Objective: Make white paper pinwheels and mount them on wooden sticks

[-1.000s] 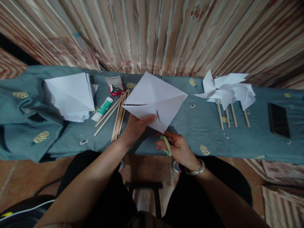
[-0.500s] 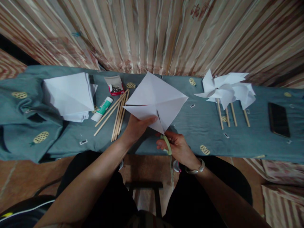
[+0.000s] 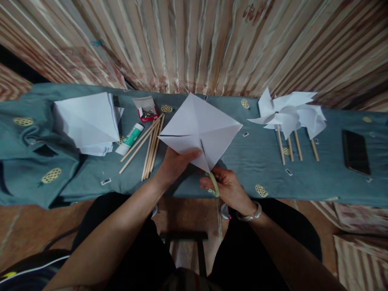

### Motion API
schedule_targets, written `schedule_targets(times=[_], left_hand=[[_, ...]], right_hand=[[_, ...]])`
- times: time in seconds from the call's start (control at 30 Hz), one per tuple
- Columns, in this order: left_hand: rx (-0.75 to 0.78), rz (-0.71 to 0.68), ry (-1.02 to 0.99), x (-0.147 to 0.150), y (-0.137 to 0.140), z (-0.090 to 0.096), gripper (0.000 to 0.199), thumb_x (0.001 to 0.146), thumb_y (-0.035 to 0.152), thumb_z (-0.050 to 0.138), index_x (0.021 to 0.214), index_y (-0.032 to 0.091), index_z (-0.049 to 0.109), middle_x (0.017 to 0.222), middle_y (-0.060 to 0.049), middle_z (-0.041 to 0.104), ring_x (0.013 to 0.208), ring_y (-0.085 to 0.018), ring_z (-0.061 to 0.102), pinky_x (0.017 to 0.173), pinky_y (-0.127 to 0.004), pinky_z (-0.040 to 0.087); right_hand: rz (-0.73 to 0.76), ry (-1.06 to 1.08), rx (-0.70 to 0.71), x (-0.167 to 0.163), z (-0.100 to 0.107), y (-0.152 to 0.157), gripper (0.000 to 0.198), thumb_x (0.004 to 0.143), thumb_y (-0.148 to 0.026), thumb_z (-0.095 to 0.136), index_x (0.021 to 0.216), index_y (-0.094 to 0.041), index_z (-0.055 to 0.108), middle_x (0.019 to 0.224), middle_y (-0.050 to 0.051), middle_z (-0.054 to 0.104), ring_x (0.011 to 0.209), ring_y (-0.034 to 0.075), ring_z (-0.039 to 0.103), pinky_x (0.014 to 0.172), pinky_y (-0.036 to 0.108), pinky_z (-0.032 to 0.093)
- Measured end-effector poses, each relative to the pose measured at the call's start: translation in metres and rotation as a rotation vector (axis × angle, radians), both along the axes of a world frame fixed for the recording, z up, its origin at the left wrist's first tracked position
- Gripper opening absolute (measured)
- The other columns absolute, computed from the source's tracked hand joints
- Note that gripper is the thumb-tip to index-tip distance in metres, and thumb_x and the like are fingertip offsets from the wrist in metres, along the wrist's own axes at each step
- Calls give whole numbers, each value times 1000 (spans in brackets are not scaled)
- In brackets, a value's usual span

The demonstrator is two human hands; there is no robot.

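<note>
A square white sheet of paper (image 3: 209,117), creased along its diagonals, is turned corner-down in front of me. My left hand (image 3: 177,163) grips its lower left edge, thumb on top and fingers underneath. One slit runs in from the left corner toward the middle. At the bottom corner, a blade of the scissors (image 3: 214,186) shows along a second line in the paper. My right hand (image 3: 226,184) is closed around the pale green scissor handles; the other blade is hidden by the sheet.
Left on the green cloth are a stack of white paper (image 3: 87,121), a glue stick (image 3: 130,139), wooden sticks (image 3: 150,151) and a red box of metal pins (image 3: 148,113). Paper pinwheels (image 3: 285,113) on sticks and a phone (image 3: 356,151) lie right. A curtain (image 3: 194,48) hangs behind.
The paper has shifted very slightly to the right and down. Both hands keep their holds, with the scissors in nearly the same place.
</note>
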State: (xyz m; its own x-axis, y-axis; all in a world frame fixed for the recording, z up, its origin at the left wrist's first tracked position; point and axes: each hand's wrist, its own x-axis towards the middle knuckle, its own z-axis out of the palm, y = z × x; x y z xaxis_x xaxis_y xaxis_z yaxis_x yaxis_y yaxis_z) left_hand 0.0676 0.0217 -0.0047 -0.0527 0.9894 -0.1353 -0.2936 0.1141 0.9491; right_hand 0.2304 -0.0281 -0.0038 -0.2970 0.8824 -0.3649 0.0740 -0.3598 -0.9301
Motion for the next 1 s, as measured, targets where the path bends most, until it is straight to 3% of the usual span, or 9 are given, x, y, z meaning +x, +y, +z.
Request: schedule_targets(times=[0.47,0.87,1.0], left_hand=[[3,-23,9,0,0,-4,37,59,26,82,91,18,66,90,-5,72,83,-21,65,80,-37,54],[21,-36,27,0,-1,-5,45,60,27,83,101,18,67,94,-5,72,87,-22,66,83,-37,53],[18,-22,21,1,-1,-5,41,60,27,83,95,19,66,89,-4,71,84,-22,65,78,-36,54]], right_hand=[[-22,3,-27,0,0,0,38,66,-55,81,74,-21,67,64,-1,65,56,12,59,50,23,49],[-22,-18,-38,-2,2,2,49,63,-68,76,72,-21,66,65,2,70,57,16,63,52,28,51],[-16,-11,-18,-2,3,2,47,65,-67,76,69,-21,65,65,2,70,58,15,64,55,28,53]])
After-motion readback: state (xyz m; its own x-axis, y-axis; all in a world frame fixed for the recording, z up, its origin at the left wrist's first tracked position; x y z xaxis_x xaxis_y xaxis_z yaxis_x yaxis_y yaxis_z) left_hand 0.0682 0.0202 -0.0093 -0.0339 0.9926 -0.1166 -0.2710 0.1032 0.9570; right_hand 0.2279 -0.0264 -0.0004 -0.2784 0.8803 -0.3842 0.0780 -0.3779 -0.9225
